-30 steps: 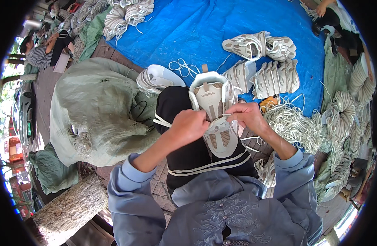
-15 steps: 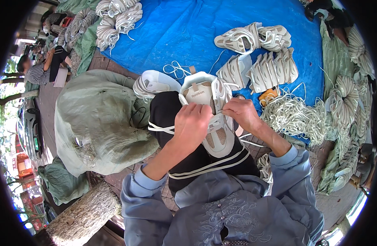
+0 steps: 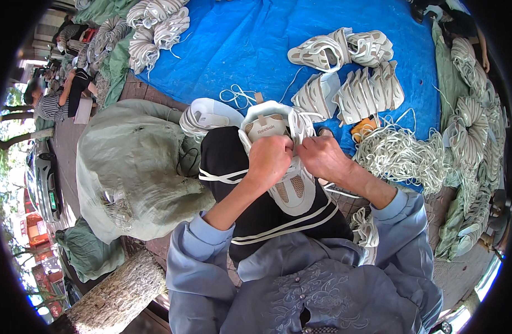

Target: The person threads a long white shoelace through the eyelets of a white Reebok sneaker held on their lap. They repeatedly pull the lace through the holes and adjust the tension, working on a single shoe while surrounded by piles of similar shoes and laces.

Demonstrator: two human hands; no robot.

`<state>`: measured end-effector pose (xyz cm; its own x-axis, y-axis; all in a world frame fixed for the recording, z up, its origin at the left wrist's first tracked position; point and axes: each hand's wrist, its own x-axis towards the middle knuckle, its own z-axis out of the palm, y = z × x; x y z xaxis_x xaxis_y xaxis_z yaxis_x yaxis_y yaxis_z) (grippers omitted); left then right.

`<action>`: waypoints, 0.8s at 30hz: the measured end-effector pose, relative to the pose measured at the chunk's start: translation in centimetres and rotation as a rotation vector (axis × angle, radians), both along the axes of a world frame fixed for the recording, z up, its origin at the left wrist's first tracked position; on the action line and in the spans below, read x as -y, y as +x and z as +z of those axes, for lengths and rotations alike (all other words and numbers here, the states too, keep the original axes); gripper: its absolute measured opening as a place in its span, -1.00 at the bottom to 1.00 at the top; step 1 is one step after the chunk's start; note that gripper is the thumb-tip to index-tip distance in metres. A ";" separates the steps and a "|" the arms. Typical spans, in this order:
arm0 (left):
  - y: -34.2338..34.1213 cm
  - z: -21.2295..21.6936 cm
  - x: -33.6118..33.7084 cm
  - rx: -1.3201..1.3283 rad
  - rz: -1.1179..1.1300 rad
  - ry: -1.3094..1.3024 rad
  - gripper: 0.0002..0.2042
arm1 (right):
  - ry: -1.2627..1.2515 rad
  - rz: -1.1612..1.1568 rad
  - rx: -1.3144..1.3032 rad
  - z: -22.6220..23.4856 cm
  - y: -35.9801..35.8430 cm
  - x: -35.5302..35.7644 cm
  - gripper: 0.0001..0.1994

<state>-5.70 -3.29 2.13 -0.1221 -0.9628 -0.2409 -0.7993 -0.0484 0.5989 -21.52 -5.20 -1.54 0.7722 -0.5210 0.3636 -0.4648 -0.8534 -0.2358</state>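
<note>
Wht/beige mesh-toe sneaker (image 3: pixel 292 195), ctr of frame, on blk trousers (image 3: pixel 219 150).
Tongue (image 3: pixel 266 128) w/ small brown printed lettering; L hand (image 3: pixel 271 159) clenched over instep, R hand (image 3: pixel 323 158) likewise, just beside it; can't tell what either grips. Wht shoelace heap (image 3: pixel 400 156), rt of ctr.

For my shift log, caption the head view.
Left hand and right hand, curled, at a pale shoe upper; blue tarp beyond, white laces at right.

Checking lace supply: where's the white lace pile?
In the head view, the white lace pile sits right of centre at the near edge of the blue tarp, below the row of shoe uppers and right of the right hand.
</note>
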 end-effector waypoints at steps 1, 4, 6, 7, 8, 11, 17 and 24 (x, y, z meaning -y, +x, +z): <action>0.0 0.0 0.0 0.021 -0.002 0.004 -0.85 | 0.001 -0.006 -0.029 0.4 0.3 0.0 -0.94; -0.6 -0.3 -0.3 0.013 0.019 -0.053 -0.87 | 0.009 -0.020 -0.089 0.6 1.0 -0.1 -0.96; -0.6 -0.4 -0.5 0.001 0.022 -0.057 -0.88 | 0.085 -0.029 -0.067 0.6 1.0 -0.1 -0.97; -0.1 -0.5 -0.4 0.001 0.008 -0.030 -0.87 | 0.157 -0.040 -0.033 0.7 0.7 0.2 -0.96; 0.2 -0.5 -0.2 0.003 -0.006 -0.008 -0.86 | 0.225 -0.050 0.004 0.8 0.4 0.6 -0.96; 0.3 -0.5 0.1 -0.072 -0.068 -0.043 -0.87 | 0.555 0.039 0.281 -0.9 -1.1 1.9 -0.94; -0.2 -0.7 1.3 0.214 -0.252 0.033 -0.88 | 0.624 -0.051 0.351 -1.6 0.0 1.3 -0.89; 5.0 4.8 0.4 -0.454 -0.027 0.575 -0.91 | 0.804 -0.030 0.310 -0.3 0.4 1.5 -0.86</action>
